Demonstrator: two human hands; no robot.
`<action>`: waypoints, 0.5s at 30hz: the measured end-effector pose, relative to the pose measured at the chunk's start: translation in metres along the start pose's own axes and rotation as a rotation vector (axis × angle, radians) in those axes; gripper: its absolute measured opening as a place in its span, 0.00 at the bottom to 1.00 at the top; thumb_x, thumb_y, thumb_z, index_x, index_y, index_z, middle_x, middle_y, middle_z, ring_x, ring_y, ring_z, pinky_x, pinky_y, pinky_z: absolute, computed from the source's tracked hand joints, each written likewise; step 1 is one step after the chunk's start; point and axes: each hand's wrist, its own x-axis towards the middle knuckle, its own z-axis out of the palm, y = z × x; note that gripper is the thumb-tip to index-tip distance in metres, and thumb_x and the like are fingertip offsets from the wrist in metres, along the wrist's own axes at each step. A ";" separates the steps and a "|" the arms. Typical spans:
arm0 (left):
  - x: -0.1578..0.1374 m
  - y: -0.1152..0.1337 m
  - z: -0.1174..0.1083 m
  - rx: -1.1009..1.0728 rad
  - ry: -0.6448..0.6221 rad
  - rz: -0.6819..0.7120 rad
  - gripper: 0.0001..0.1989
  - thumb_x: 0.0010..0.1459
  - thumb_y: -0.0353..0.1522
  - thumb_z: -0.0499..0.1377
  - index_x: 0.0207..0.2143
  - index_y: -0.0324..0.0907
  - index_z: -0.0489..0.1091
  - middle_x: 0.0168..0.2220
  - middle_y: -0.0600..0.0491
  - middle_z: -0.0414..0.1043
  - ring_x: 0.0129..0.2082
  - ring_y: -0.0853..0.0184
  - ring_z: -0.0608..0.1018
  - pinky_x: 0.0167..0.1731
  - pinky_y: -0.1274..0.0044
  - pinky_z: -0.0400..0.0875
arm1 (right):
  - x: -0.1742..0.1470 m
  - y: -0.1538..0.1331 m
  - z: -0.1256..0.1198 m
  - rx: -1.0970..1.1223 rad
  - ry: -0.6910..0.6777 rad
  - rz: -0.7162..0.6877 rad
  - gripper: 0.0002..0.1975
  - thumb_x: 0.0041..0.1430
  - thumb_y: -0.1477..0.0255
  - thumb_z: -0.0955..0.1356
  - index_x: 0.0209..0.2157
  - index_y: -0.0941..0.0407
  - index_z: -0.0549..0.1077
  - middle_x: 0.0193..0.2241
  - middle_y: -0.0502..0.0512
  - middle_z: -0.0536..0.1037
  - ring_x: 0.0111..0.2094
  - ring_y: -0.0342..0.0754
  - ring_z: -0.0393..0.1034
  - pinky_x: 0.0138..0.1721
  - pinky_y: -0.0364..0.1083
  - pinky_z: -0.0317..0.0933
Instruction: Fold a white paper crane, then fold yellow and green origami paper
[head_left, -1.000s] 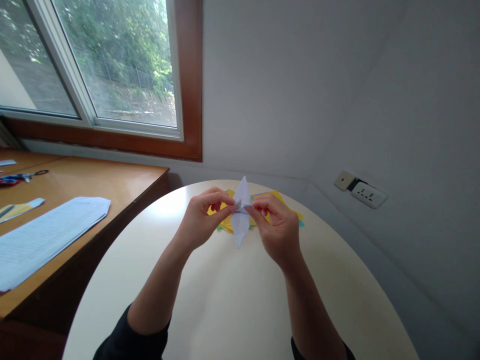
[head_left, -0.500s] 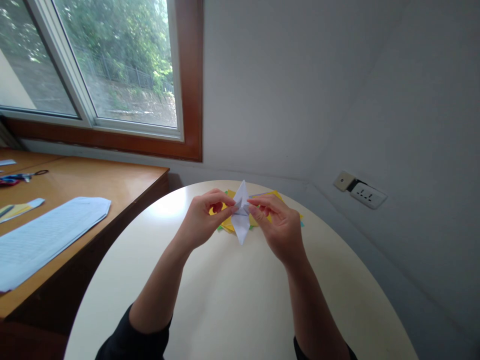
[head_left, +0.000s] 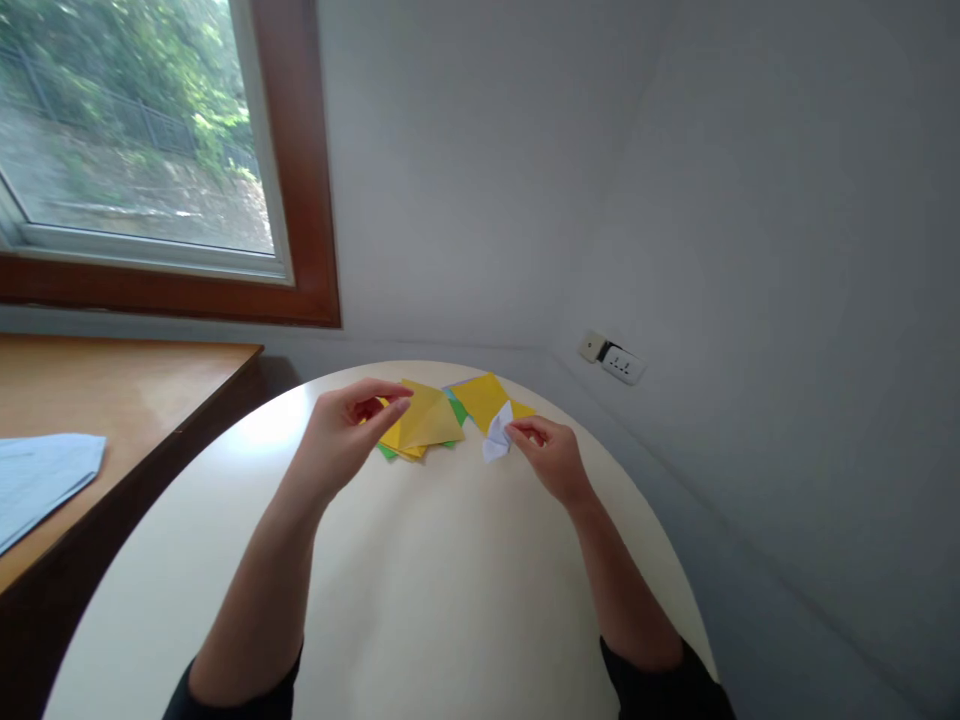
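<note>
Near the table's far edge, my right hand [head_left: 551,455] pinches a small white folded paper figure [head_left: 497,436] at its right side, between thumb and fingertips. The figure is tilted, with pointed ends up and down. To the left, my left hand [head_left: 346,432] hovers with curled fingers, its thumb and forefinger slightly apart and nothing between them. Just beyond its fingertips lies a spread of yellow paper sheets [head_left: 427,418], with green edges showing underneath. Behind the white figure is another yellow sheet [head_left: 480,398].
The round white table [head_left: 420,580] has a curved edge close to the wall. At left stands a wooden desk [head_left: 150,375] with a stack of pale papers [head_left: 49,470]. A socket [head_left: 622,365] is on the right wall, and a window [head_left: 150,130] at upper left.
My left hand has let go of the white paper figure and moved away to the left. My right hand still holds it, now turned and tilted. The view has swung to the right.
</note>
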 end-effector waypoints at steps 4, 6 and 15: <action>-0.003 0.008 -0.001 -0.006 0.000 -0.014 0.10 0.46 0.38 0.63 0.30 0.42 0.76 0.27 0.50 0.76 0.25 0.68 0.73 0.21 0.80 0.65 | -0.007 0.052 -0.033 -0.124 0.108 0.173 0.13 0.46 0.64 0.66 0.26 0.59 0.76 0.24 0.55 0.78 0.27 0.48 0.70 0.31 0.45 0.62; -0.004 0.010 -0.002 -0.027 0.001 -0.010 0.09 0.45 0.38 0.63 0.29 0.42 0.76 0.27 0.50 0.76 0.26 0.67 0.74 0.22 0.79 0.66 | -0.012 0.074 -0.047 -0.162 0.153 0.215 0.13 0.45 0.64 0.66 0.25 0.59 0.76 0.25 0.56 0.79 0.27 0.49 0.70 0.32 0.46 0.62; -0.006 0.018 -0.008 -0.046 0.028 -0.132 0.08 0.43 0.34 0.64 0.29 0.42 0.76 0.29 0.52 0.77 0.30 0.67 0.72 0.27 0.78 0.65 | -0.039 0.138 -0.064 -0.263 0.382 0.356 0.17 0.45 0.64 0.63 0.27 0.62 0.77 0.29 0.63 0.79 0.31 0.52 0.72 0.37 0.47 0.63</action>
